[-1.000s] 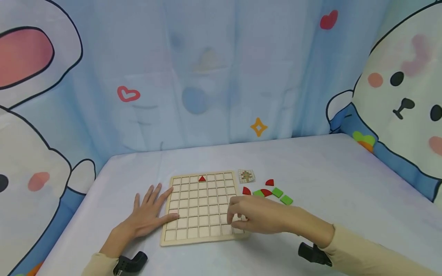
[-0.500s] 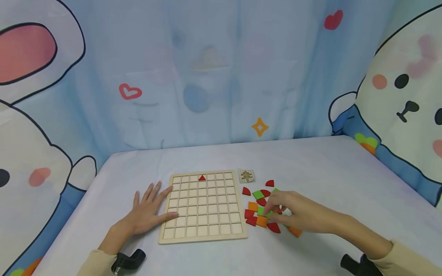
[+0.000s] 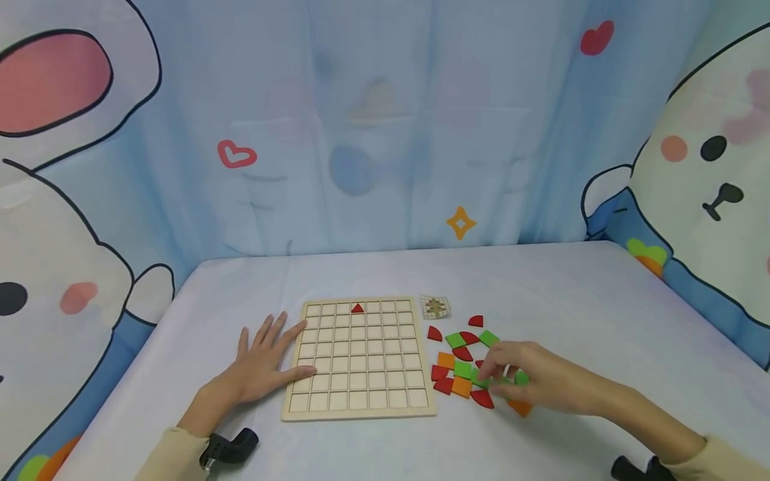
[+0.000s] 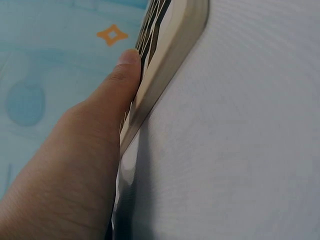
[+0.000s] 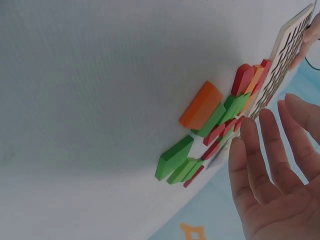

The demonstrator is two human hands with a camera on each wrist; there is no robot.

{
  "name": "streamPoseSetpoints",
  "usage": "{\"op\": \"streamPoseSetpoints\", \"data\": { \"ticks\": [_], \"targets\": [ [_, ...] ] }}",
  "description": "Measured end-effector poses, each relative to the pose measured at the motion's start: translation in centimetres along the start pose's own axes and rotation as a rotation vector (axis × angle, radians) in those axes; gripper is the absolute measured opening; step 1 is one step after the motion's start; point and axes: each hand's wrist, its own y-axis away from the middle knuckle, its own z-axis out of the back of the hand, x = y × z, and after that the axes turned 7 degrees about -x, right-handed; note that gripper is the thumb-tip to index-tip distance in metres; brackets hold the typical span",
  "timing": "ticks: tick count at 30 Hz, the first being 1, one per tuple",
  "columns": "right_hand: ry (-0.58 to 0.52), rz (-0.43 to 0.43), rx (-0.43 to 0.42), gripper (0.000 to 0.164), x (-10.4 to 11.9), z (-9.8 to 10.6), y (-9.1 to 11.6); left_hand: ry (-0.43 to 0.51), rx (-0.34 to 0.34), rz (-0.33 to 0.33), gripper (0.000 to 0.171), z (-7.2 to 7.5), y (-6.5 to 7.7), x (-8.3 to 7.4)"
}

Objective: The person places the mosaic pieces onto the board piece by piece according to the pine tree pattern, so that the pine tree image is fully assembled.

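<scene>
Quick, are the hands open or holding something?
Left hand: open, resting on the wooden board.
Right hand: open, holding nothing, by the coloured pieces.

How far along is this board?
Barely begun, it seems. Done: one red triangle sits in the top row of the board, the only piece visible there. In hand: the left hand rests on the board's edge; the right hand is at the loose pieces, none visibly held. Remaining, probably: those red, green and orange pieces beside the board.

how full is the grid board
Nearly empty: the head view shows one red triangle in the top row of the grid board; its other visible squares are bare, and loose pieces lie outside.
</scene>
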Motion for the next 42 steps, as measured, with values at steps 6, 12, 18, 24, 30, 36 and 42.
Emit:
{"op": "streamPoseSetpoints", "data": {
  "ticks": [6, 12, 18, 24, 30, 36, 42],
  "targets": [
    [0.011, -0.016, 0.014, 0.017, -0.3, -0.5, 0.2, 0.010, 0.009, 0.006, 0.094, 0.3, 0.1, -0.3],
    [0.018, -0.012, 0.010, 0.018, -0.8, -0.6, 0.7, 0.009, 0.006, 0.004, 0.093, 0.3, 0.2, -0.4],
    [0.024, -0.008, 0.006, 0.020, -0.8, -0.8, 0.9, 0.001, 0.000, -0.001, 0.093, 0.2, 0.2, -0.2],
    [0.025, 0.002, -0.003, 0.019, -0.5, -1.1, 0.8, -0.001, 0.002, 0.004, 0.093, 0.0, 0.3, -0.1],
    [0.063, 0.016, -0.013, 0.021, -0.2, -1.7, 0.2, 0.000, 0.007, -0.001, 0.093, 0.2, 0.1, -0.1],
    [0.095, 0.007, -0.032, 0.019, 0.0, -2.4, -0.5, 0.005, 0.012, 0.000, 0.092, 0.3, 0.1, -0.1],
    [0.090, -0.034, -0.049, 0.019, 0.0, -2.6, -0.9, -0.005, 0.014, -0.006, 0.092, 0.2, 0.0, 0.0]
  ]
}}
